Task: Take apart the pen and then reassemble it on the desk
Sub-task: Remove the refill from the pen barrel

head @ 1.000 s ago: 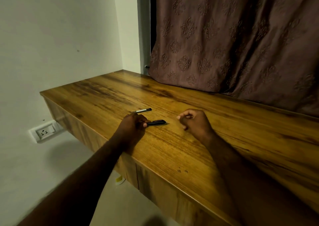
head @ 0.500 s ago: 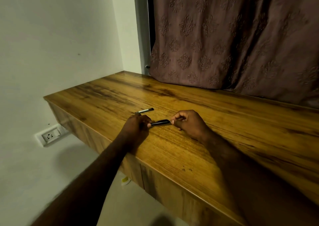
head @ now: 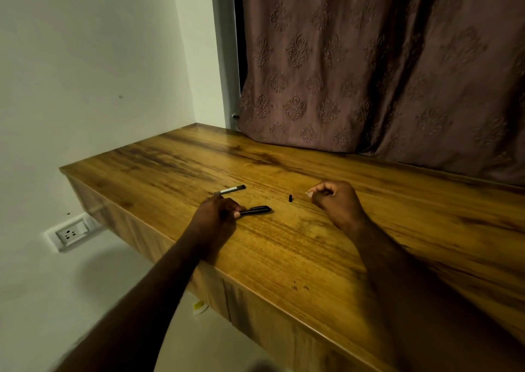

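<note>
Hands first: your left hand [head: 216, 219] rests on the wooden desk [head: 312, 258] with its fingers curled over one end of the black pen body [head: 255, 210] and the thumb tip pressed against it, so that end is hidden under your hand. The pen body lies flat on the desk top, its free end pointing away from your left hand toward your right.

Your right hand [head: 336, 199] sits well to the right of the pen body and apart from it, fingers curled in, thumb and forefinger tips brought together. A pale speck shows at those tips. It is too small to tell whether it is a pen part or a nail, so you cannot say from this view whether that hand holds anything.

Two loose parts lie off the pen body. A slim grey tube [head: 230, 190] with a dark tip lies flat just beyond the pen body, roughly parallel to it and close to your left knuckles. A tiny black piece [head: 290, 198] sits on the desk between the pen body's free end and your right hand, touching neither.

Far behind the pen body, a brown patterned curtain [head: 369, 73] hangs down to the desk's back edge. Left of the pen body and lower, past the desk's end, is a white wall socket [head: 71, 232].
</note>
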`<state>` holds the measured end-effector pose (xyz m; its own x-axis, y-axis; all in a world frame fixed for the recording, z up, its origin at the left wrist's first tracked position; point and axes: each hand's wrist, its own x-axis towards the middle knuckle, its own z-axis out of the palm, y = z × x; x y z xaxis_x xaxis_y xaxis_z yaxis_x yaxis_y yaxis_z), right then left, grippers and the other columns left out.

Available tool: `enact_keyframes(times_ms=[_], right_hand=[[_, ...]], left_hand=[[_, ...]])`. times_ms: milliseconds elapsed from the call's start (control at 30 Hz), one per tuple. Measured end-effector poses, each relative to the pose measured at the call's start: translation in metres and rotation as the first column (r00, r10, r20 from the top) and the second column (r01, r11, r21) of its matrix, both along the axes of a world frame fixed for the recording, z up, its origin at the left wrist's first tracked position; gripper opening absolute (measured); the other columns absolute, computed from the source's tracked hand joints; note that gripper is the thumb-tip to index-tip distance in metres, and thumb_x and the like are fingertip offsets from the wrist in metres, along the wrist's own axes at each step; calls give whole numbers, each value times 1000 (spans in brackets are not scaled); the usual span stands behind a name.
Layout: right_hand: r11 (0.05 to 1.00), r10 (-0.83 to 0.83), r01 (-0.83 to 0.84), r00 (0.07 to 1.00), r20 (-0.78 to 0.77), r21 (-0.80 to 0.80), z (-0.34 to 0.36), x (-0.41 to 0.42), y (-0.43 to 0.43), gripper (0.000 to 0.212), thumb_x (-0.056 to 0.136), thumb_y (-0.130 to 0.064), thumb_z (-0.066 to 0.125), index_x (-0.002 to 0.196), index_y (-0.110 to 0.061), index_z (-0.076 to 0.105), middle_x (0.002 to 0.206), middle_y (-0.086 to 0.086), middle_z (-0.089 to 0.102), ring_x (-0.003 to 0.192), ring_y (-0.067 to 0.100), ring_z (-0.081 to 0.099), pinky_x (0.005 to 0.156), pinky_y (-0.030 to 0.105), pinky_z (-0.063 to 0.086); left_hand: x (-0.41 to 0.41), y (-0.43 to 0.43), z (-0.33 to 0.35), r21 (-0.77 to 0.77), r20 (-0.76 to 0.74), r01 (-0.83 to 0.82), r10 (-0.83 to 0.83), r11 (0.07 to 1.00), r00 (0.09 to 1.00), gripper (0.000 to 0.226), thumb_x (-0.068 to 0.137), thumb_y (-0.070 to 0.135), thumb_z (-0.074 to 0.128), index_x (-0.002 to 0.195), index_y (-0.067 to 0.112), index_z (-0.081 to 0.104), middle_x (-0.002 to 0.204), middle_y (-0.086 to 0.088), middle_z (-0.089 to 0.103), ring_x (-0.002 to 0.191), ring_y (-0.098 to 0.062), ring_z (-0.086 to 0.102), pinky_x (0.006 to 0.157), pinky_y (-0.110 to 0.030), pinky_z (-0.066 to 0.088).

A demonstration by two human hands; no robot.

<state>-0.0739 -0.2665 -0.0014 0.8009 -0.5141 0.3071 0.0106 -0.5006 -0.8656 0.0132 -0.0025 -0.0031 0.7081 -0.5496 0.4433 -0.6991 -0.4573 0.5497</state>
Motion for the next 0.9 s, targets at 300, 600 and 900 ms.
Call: enact_keyframes(times_ms=[300, 600, 900], right_hand=[[949, -55, -7, 980, -189, -315, 1, 2, 11, 7, 78, -27, 74, 72, -26, 73, 69, -20, 54, 85, 16, 63, 79, 38, 53], [978, -50, 2, 972, -229, -207, -1, 6, 9, 22, 73, -25, 80, 56, -31, 68, 76, -12, 73, 80, 9, 67, 81, 38, 57], [981, -24, -20, 974, -223, -195, -2, 5, 7, 21, 74, -24, 79, 57, -31, 69, 74, -15, 70, 81, 7, 67, 84, 38, 56]], left_hand=[[0, -1, -3, -1, 36, -21, 21, 1000, 999, 20, 75, 16, 61, 88, 12, 76, 84, -6, 70, 83, -25, 64, 78, -30, 49], [6, 1, -7, 25, 12, -17, 17, 1000, 1000, 25, 74, 26, 57, 88, 18, 76, 88, -1, 74, 86, -18, 65, 81, -31, 51], [5, 1, -7, 24, -15, -17, 18, 1000, 1000, 27, 75, 29, 56, 90, 16, 76, 89, -4, 73, 86, -19, 65, 79, -29, 50]])
